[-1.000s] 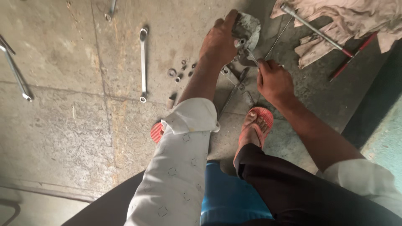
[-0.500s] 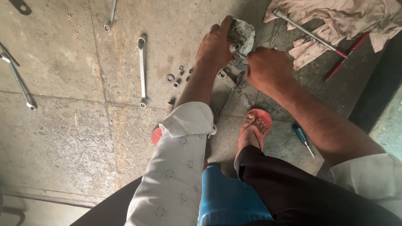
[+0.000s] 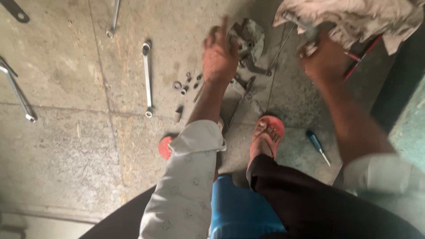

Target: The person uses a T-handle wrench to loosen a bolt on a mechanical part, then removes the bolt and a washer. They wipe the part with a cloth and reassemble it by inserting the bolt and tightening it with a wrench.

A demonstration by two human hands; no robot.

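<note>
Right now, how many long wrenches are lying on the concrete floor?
3 in clear view: one wrench left of the left hand, one at the top edge, one at the far left. The rag may hide more.

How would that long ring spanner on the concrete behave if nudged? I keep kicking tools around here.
The ring spanner looks like solid metal, so probably stiff and heavy for its size. Lying flat on the rough concrete floor, it would likely scrape and slide rather than roll.

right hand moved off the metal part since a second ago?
Yes. The right hand has left the grey metal part and gone right, to the rag.
</note>
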